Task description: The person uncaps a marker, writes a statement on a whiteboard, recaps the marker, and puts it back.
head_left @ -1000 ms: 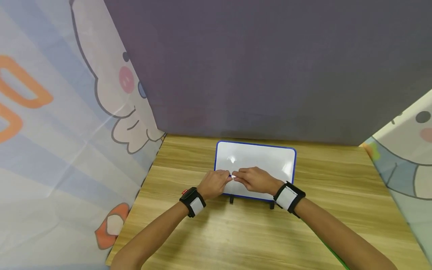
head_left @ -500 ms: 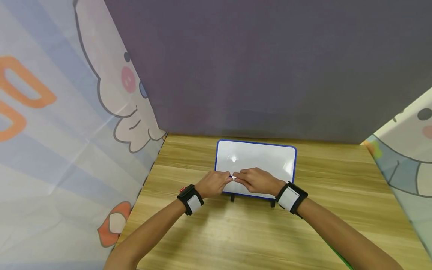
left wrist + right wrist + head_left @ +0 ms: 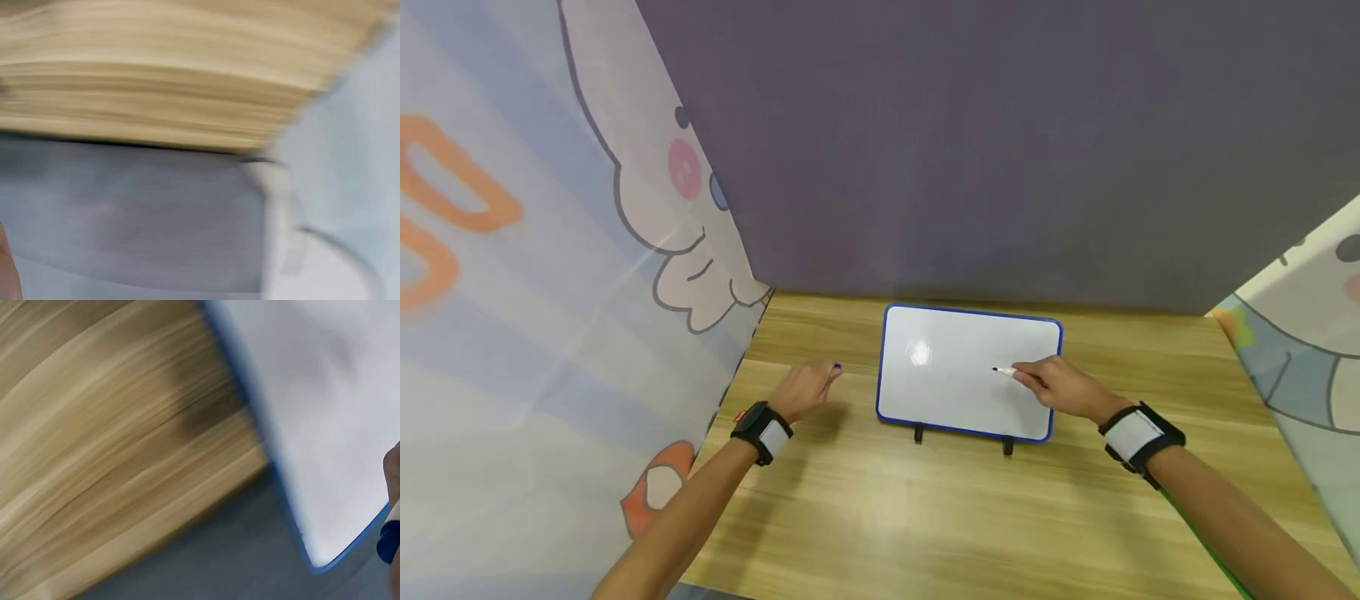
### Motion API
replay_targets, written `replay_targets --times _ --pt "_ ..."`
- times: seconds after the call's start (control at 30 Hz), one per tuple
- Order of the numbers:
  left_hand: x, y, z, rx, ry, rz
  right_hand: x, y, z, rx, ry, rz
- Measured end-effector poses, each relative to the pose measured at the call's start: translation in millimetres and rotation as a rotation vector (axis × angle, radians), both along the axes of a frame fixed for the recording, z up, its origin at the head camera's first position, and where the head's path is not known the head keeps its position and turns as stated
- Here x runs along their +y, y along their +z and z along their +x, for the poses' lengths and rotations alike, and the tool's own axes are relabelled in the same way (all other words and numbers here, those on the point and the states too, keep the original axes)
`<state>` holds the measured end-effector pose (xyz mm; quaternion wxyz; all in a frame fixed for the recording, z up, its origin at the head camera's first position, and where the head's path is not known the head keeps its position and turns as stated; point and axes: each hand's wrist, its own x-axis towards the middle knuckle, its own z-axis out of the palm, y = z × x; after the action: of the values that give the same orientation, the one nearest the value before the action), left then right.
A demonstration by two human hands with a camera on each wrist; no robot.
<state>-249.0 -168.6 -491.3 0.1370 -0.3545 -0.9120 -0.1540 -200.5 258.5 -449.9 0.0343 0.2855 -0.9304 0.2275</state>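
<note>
Both forearms reach forward, each wrist wearing a black band. The left hand lies far left, fingers pinched together. The right hand has curled fingers pinching, pointing left.

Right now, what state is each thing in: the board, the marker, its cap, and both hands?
Whiteboard: propped on its black feet, surface blank.
Marker: uncapped, tip over the board; contact unclear.
Cap: off the marker, at the left hand's fingertips.
Right hand: grips the marker.
Left hand: left of the board, holds the cap.
</note>
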Motion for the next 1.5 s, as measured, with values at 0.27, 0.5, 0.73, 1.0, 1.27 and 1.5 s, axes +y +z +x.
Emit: replay_targets --times 0.27,0.5,0.73,1.0,1.27,1.5 --pt "42 -12.4 -11.0 -0.005 -0.074 0.032 -32 -4.8 -9.5 0.039 0.094 -0.070" --pt "44 -36.8 -6.1 -0.179 0.132 0.105 -42 -6.0 -13.3 0.068 0.077 -0.077" --pt "50 -53.9 -5.4 -0.240 0.401 0.096 -41 -11.1 -15.8 0.105 0.080 -0.072" --pt "56 -61.5 -6.5 -0.245 0.491 0.054 -38 -13.2 -14.7 0.131 0.052 -0.047" --pt "49 -66.0 -4.1 -0.266 0.515 0.053 -43 -11.8 -14.7 0.154 0.079 -0.053" --pt "46 -52.4 -0.8 -0.259 0.538 -0.008 -43 -13.1 -16.0 0.173 0.071 -0.047"
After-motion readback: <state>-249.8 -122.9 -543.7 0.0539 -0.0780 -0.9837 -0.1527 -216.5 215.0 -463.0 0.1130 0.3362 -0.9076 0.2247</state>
